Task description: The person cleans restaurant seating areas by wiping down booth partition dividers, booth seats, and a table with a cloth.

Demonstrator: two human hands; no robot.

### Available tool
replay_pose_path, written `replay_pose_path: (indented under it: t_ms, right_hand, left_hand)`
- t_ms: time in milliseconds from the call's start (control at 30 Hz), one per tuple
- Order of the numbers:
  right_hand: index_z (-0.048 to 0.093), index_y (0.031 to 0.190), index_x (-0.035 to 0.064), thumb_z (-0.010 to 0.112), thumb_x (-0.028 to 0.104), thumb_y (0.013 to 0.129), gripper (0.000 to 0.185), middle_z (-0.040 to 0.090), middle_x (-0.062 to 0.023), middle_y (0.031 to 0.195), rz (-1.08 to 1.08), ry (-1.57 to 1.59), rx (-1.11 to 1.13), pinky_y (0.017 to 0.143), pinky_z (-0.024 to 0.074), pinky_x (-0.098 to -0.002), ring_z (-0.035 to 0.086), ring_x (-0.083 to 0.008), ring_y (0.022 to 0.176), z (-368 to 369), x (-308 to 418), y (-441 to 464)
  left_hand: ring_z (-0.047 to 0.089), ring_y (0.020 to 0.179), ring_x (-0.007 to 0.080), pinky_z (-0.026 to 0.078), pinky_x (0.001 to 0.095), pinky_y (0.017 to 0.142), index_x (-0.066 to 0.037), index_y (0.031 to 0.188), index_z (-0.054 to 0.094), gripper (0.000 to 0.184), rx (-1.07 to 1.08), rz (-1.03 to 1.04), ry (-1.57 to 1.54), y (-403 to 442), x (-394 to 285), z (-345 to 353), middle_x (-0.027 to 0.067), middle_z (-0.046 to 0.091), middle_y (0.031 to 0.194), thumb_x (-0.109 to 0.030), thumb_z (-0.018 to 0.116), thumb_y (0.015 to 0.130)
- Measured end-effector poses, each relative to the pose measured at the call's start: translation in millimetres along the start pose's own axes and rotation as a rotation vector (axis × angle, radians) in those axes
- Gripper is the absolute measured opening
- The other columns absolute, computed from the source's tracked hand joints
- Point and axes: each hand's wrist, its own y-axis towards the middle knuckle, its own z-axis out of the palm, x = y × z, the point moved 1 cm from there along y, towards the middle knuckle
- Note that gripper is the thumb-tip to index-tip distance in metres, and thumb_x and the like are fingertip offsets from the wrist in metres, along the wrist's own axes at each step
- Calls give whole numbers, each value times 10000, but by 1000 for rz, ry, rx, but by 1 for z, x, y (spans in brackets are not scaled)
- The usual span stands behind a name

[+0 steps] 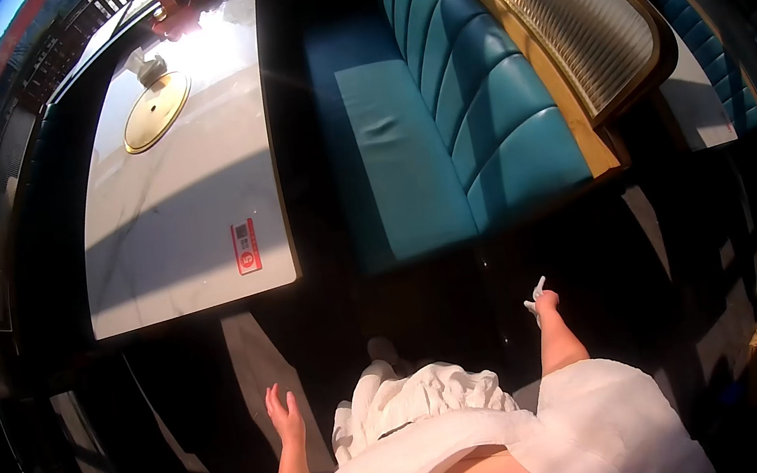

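Note:
My left hand (284, 414) hangs at the lower left, in front of the dining table's near edge. Its fingers are slightly apart and nothing shows in them. On the other side, my right hand (548, 300) is closed round a small crumpled white piece (539, 287) that looks like tissue or cloth. One pointed end of it sticks up past the fingers, while the rest is partly hidden. Both hands are held low over the dark floor, apart from the furniture.
A marble-patterned table (169, 193) carries a red-and-white number sticker (246, 246), a gold-rimmed round plate (156, 113) and a crumpled wad (148, 68). Beside it runs a teal bench (400, 151), backed by a ribbed divider (559, 8). Another table (695, 95) stands at the right.

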Motion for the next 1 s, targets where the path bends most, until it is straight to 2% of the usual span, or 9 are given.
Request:
replay_pose_path:
  t_ms: [67, 100, 133, 167, 267, 567, 833, 933, 1000]
  right_hand:
    - [500, 1205, 78, 500, 88, 837, 369, 491, -60, 1279, 8, 822, 246, 966, 133, -577, 291, -192, 1274, 3, 38, -12]
    - [486, 1234, 53, 580, -40, 764, 489, 512, -121, 1252, 87, 1444, 166, 892, 375, -561, 398, -227, 1231, 6, 61, -29]
    - [541, 1171, 38, 594, -117, 707, 493, 600, -165, 1074, 223, 1271, 280, 728, 484, -375, 585, -242, 961, -69, 114, -106]
    - [583, 1103, 14, 524, -96, 742, 383, 635, -147, 940, 25, 1258, 174, 725, 485, -328, 613, -222, 790, -74, 144, -112]
    - [557, 1132, -57, 344, -75, 714, 469, 605, -154, 1076, -313, 1121, 50, 900, 410, -314, 574, -237, 1000, -87, 223, -97]
    - [497, 1185, -25, 416, 9, 815, 381, 582, -110, 1049, -429, 1305, 357, 854, 446, -306, 569, -201, 960, -208, 433, 17]
    - [457, 1250, 31, 370, -16, 774, 486, 540, -164, 1206, -707, 858, -483, 919, 415, -347, 531, -287, 1096, -265, 571, 180]
    - [446, 1254, 13, 376, -42, 735, 526, 509, -178, 1244, -601, 882, -345, 954, 384, -361, 488, -305, 1141, -226, 605, 206]
    - [458, 1269, 74, 442, -8, 750, 525, 467, -93, 1311, -626, 417, -560, 974, 363, -347, 439, -290, 1195, -178, 619, 220]
  left_hand:
    - [349, 1242, 339, 273, 417, 1024, -31, 1247, 443, 423, -17, 62, 39, 40, -28, -7, 197, 387, 1325, -237, 510, 883]
    - [356, 1232, 344, 281, 413, 1020, -49, 1253, 441, 429, -49, 140, 53, 62, -43, -6, 191, 385, 1328, -247, 517, 881]
    - [360, 1224, 344, 285, 407, 1018, -66, 1256, 444, 436, -57, 179, 64, 84, -68, -6, 189, 377, 1335, -260, 527, 876]
    - [360, 1220, 349, 293, 412, 1012, -68, 1254, 447, 444, -87, 257, 122, 108, -81, 0, 187, 369, 1341, -270, 536, 869]
    - [318, 1250, 351, 260, 427, 1031, -89, 1291, 406, 506, -129, 292, 250, 167, -125, 22, 167, 329, 1376, -288, 559, 853]
    - [161, 1321, 395, 86, 506, 1079, -47, 1375, 265, 728, -210, 99, 603, 259, -182, 120, 220, 204, 1429, -463, 514, 832]
    - [191, 1297, 424, 112, 534, 1064, -1, 1316, 335, 687, -202, 1, 651, 262, -192, 125, 255, 234, 1394, -387, 568, 798]
    - [195, 1291, 436, 125, 543, 1058, -11, 1319, 320, 719, -187, 8, 615, 261, -193, 123, 254, 231, 1392, -363, 612, 764]
    - [193, 1290, 441, 134, 546, 1055, -16, 1317, 315, 733, -174, 2, 619, 262, -194, 122, 254, 242, 1384, -350, 631, 746]
